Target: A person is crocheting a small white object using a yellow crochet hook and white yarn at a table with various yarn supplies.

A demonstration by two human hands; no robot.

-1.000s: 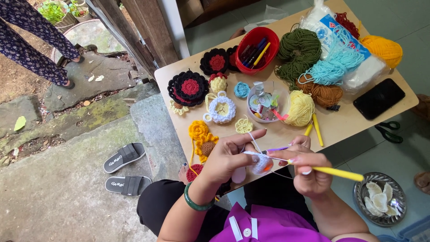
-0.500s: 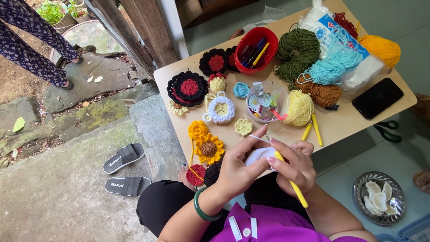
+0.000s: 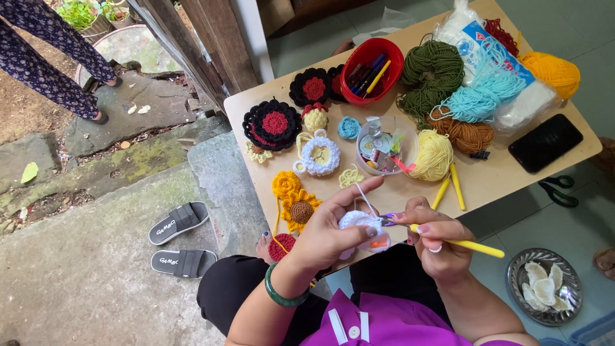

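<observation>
Low wooden table [image 3: 500,186] beside a stone step, strewn with yarn skeins and finished crochet flowers. Left hand [image 3: 327,234] pinches a small white crochet piece [image 3: 360,224], held above the table's near edge; right hand [image 3: 435,240] closes around a yellow crochet hook [image 3: 458,243]. The piece looks soft, light and pliable, best gripped at its rim. Since half a second ago, the hook has swung outward to the right.

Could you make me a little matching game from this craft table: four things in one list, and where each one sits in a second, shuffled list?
Things:
1. red plastic bowl
2. black flat phone
3. yellow-handled crochet hook
4. white crocheted piece

Places:
A. in the right hand
B. at the table's far edge, holding pens
C. in the left hand
D. near the table's right corner

Pairs: 1-B, 2-D, 3-A, 4-C
</observation>
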